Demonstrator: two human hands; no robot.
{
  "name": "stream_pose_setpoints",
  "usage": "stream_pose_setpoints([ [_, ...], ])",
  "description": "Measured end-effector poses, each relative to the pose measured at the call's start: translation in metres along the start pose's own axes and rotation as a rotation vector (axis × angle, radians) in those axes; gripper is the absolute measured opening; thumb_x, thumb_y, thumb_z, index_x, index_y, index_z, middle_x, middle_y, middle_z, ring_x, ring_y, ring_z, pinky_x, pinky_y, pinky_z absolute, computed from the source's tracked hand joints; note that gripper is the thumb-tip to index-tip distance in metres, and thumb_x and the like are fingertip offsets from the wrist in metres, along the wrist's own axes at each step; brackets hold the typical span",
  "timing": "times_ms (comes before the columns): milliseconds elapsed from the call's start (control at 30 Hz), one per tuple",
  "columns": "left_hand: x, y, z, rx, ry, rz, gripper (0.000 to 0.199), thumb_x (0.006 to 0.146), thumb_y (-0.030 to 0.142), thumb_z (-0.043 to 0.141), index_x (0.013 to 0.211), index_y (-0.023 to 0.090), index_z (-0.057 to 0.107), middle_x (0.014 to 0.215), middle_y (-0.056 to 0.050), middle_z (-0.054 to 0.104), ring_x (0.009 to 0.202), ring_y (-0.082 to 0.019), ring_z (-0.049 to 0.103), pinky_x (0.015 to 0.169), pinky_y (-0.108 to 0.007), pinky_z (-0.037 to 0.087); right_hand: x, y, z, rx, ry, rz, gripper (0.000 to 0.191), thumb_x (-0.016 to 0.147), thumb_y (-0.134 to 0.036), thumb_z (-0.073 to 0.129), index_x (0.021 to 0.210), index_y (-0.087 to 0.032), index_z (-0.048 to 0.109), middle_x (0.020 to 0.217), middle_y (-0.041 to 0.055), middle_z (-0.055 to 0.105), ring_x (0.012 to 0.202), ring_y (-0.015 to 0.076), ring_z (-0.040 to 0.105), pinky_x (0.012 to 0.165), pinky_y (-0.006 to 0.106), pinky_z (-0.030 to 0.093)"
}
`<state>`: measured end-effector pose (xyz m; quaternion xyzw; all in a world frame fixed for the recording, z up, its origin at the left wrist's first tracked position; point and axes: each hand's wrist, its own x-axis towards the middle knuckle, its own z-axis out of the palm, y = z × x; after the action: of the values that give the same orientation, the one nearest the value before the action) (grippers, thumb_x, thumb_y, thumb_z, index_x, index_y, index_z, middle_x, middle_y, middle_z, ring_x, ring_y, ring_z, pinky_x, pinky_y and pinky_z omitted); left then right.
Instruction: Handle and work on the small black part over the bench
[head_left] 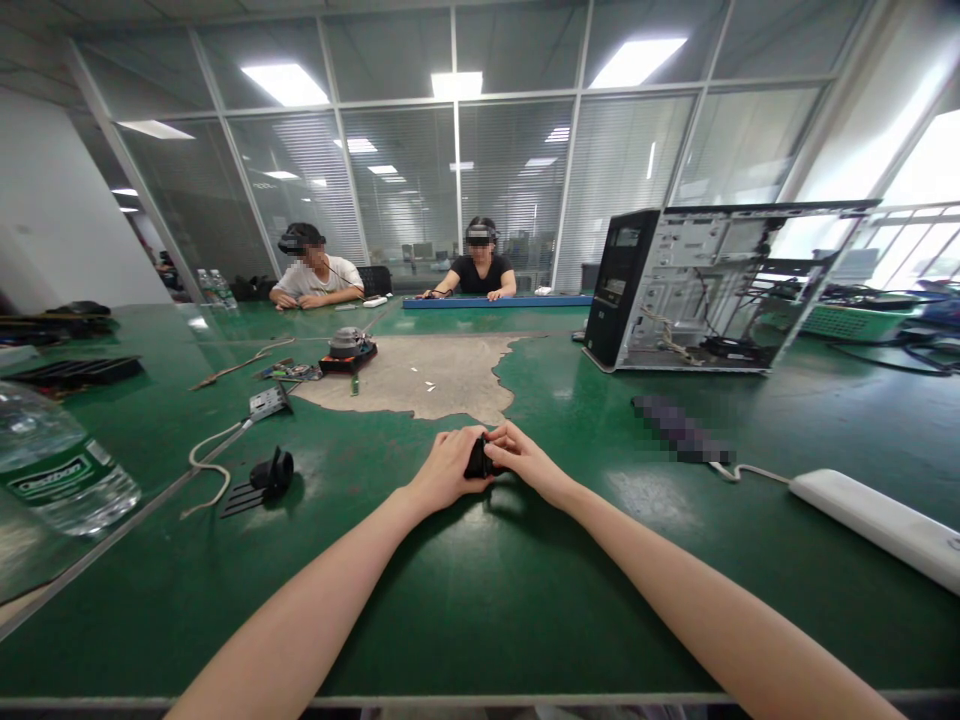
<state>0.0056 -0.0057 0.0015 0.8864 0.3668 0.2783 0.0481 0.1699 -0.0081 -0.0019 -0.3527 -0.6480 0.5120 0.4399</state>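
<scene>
The fingers (501, 440) press on a small black part (478, 459), apparently matt plastic, though too covered to be sure. Beneath them the green tabletop (450, 590) is smooth and glossy. Right of them, a smooth white plastic power strip (877, 520); left, a shiny clear plastic bottle (60, 470); beyond, a bare metal computer case (705, 290).

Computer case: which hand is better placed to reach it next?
Probably the right hand: the open computer case stands on that side, farther from the left hand. Both touch the black object.
</scene>
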Motion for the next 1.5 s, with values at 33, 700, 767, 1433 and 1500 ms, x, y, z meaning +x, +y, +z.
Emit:
stream_pose_setpoints([
  [33, 0.000, 0.000, 0.000, 0.004, 0.000, -0.002, 0.057, 0.065, 0.031, 0.062, 0.114, 0.024, 0.032, 0.107, -0.005, 0.049, 0.100, -0.023, 0.047, 0.086, -0.037, 0.030, 0.001, 0.002, 0.001, -0.001, 0.020, 0.009, 0.027, 0.071, -0.038, 0.058, 0.087, -0.021, 0.046, 0.076, -0.0020, 0.054, 0.071, 0.0112, 0.053, 0.067, 0.027, 0.043],
  [700, -0.001, -0.003, 0.001, 0.032, -0.001, 0.009, 0.056, 0.067, 0.033, 0.061, 0.113, 0.022, 0.032, 0.106, -0.005, 0.048, 0.099, -0.022, 0.046, 0.085, -0.036, 0.030, 0.005, 0.004, -0.001, -0.014, 0.043, 0.053, 0.027, 0.067, -0.037, 0.061, 0.082, -0.018, 0.048, 0.077, -0.0002, 0.055, 0.072, 0.0126, 0.053, 0.068, 0.028, 0.042],
  [767, 0.000, -0.003, 0.001, 0.030, -0.006, 0.009, 0.055, 0.066, 0.033, 0.061, 0.112, 0.022, 0.033, 0.105, -0.005, 0.049, 0.099, -0.022, 0.046, 0.085, -0.035, 0.030, 0.004, 0.001, -0.004, -0.018, -0.016, 0.044, 0.028, 0.065, -0.035, 0.063, 0.081, -0.019, 0.048, 0.078, -0.0004, 0.056, 0.074, 0.0128, 0.053, 0.069, 0.029, 0.042],
  [1433, 0.000, -0.004, 0.001, 0.035, -0.009, -0.013, 0.056, 0.064, 0.030, 0.063, 0.111, 0.021, 0.033, 0.103, -0.004, 0.050, 0.098, -0.022, 0.047, 0.085, -0.036, 0.030, -0.001, -0.004, -0.007, 0.025, -0.119, -0.008, 0.035, 0.059, -0.026, 0.069, 0.082, -0.021, 0.044, 0.080, -0.0020, 0.055, 0.079, 0.0129, 0.052, 0.073, 0.029, 0.041],
  [1500, 0.000, -0.004, 0.002, 0.039, -0.008, -0.011, 0.056, 0.064, 0.030, 0.063, 0.111, 0.021, 0.033, 0.104, -0.004, 0.049, 0.098, -0.022, 0.047, 0.085, -0.036, 0.030, -0.001, -0.004, -0.005, 0.024, -0.091, -0.012, 0.032, 0.061, -0.029, 0.068, 0.082, -0.021, 0.044, 0.079, -0.0021, 0.054, 0.078, 0.0127, 0.052, 0.073, 0.029, 0.041],
])
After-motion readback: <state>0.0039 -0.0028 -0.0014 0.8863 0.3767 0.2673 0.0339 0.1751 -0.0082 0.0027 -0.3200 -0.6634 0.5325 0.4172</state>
